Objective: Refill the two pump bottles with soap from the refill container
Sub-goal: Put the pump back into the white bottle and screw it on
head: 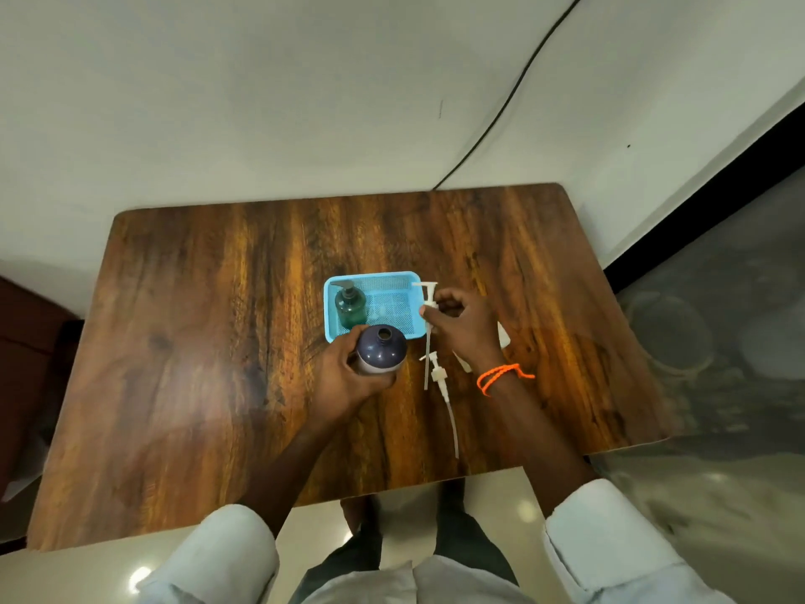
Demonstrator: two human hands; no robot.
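A dark purple bottle (381, 348) with its neck open stands upright on the wooden table (196, 342), and my left hand (344, 377) grips its side. My right hand (464, 329) pinches a white pump head (429, 298) with a long dip tube hanging down beside the basket. A second white pump (440, 377) lies flat on the table just below it. A green pump bottle (350, 303) with its pump on stands in the left part of a light blue basket (392, 281). Something white (503, 335) is mostly hidden under my right hand.
The table stands against a white wall, with a black cable (501, 119) running down to its back edge. Grey floor lies to the right, beyond the table's right edge. An orange cord (501, 377) is tied round my right wrist.
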